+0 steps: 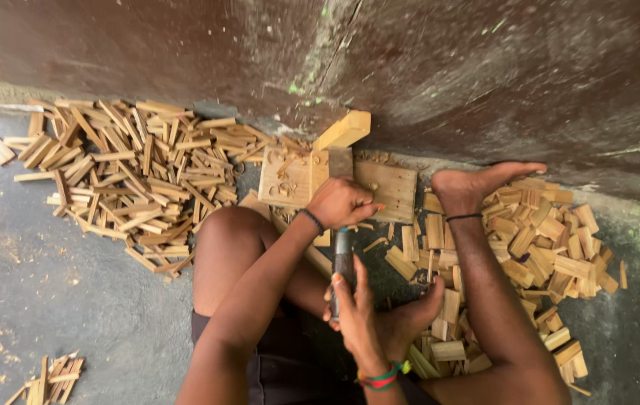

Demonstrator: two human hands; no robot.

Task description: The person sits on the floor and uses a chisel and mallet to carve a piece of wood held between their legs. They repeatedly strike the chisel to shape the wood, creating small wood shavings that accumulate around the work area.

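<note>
Head view: left hand [341, 202] presses closed on a small wood piece atop the wooden block [338, 182]; right hand [353, 304] is clamped around a blade's handle [344, 262], beside wood-chip piles [132, 169].

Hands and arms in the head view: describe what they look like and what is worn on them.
Both arms are bare, with no sleeves or gloves. The left hand has a thin dark band around its wrist. The right hand wears a bundle of red, green and yellow bands at the wrist, and an orange-painted nail shows on one fingertip.
</note>
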